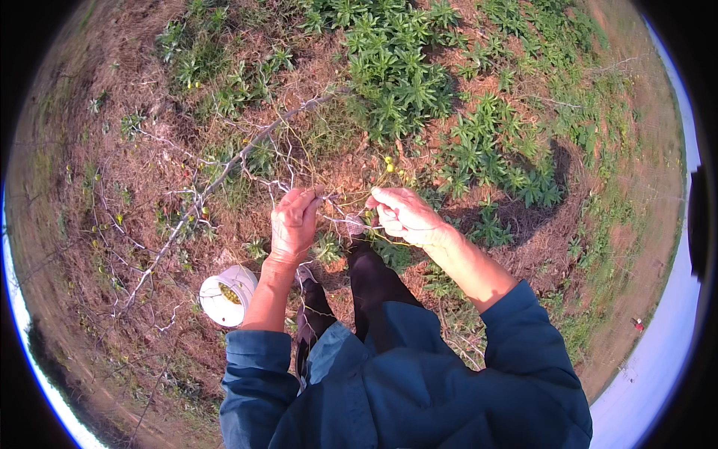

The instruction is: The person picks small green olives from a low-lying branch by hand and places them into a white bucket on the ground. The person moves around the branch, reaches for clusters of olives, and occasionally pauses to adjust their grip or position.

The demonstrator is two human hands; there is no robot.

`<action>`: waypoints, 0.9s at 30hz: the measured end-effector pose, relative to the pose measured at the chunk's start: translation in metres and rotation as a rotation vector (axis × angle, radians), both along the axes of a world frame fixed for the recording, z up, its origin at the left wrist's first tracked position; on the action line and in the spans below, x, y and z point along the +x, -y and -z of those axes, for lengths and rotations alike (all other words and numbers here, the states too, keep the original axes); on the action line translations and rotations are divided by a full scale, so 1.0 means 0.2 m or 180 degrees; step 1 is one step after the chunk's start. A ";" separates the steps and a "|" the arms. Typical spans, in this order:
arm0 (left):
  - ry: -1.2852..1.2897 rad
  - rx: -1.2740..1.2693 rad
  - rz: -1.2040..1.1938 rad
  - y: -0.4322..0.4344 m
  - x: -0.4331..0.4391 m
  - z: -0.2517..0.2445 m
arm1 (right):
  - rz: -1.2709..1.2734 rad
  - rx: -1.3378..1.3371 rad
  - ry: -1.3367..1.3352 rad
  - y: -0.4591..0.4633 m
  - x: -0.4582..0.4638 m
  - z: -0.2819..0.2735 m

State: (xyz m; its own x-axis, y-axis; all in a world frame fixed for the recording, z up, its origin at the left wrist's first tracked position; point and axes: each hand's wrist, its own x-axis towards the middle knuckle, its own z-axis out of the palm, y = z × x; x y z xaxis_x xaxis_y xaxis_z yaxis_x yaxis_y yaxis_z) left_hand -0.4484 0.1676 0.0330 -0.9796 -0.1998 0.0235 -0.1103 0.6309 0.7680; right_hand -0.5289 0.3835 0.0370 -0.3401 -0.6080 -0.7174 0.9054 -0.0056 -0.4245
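Observation:
My left hand (294,221) pinches a thin twig of a bare, thorny-looking branch (241,154) between thumb and forefinger. Across from it, my right hand (405,216) has its fingers curled in, with thumb and forefinger closed on a fine yellowish stem. Whether its palm holds anything is hidden. Just beyond the right fingertips hang small yellow-green round fruits (390,166). A white plastic bucket (227,297), tilted beside my left forearm, has a heap of similar fruits (230,293) inside.
The thick branch slants from lower left to upper centre, with tangled side twigs (120,224) bearing more fruits. Leafy green weeds (404,73) grow ahead and to the right amid dry grass. My shoes (354,224) stand below the twigs. A distant red figure (638,324) shows at far right.

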 end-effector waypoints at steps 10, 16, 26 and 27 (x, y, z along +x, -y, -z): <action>0.0033 0.0173 -0.0077 -0.02 0.06 0.03 | 0.0712 -0.1410 0.1113 -0.22 0.03 -0.06; -0.0060 -0.0060 -0.0035 0.01 0.13 0.03 | 0.0742 0.0522 -0.0365 -0.35 -0.14 0.15; 0.0090 -0.0013 -0.0171 0.02 0.22 0.02 | -0.0557 -0.0079 -0.0057 -0.15 -0.17 0.34; 0.0148 0.0034 -0.0172 0.02 0.23 0.02 | -0.0661 -0.0164 -0.0108 -0.15 -0.17 0.34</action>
